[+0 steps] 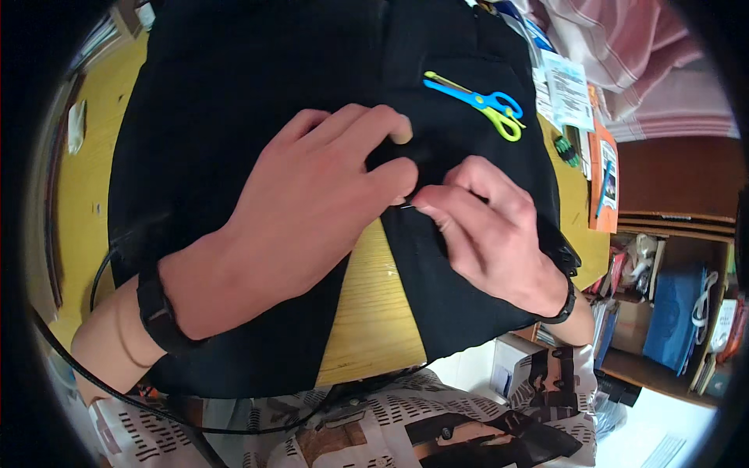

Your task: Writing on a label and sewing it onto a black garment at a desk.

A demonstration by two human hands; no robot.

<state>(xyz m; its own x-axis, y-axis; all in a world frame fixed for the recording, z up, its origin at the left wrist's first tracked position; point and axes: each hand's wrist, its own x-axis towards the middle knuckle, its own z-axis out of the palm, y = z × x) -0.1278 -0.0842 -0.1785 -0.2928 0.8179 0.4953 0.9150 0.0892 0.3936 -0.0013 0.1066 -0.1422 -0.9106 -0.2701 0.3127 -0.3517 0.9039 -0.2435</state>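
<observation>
Black fabric (246, 70), which looks like a garment, lies spread over a wooden table, with a wedge of tabletop showing between two parts of it. My left hand (316, 187) rests over the cloth, its thumb and index finger curled near the top of that wedge. Close on its right, my right hand (491, 228) pinches a thin shiny metal piece, perhaps a needle (406, 206), between thumb and index finger. The piece spans the small gap between both hands' fingertips; whether my left fingers hold it or the cloth is hidden. Blue and yellow-green scissors (477, 102) lie on the fabric beyond my right hand.
Papers (567, 88), a green and black item (566, 151) and an orange booklet (603, 175) lie along the table's right side. A bookshelf (673, 234) stands beyond it. A black cable (175, 418) crosses near my lap. At the left is a small white object (76, 127).
</observation>
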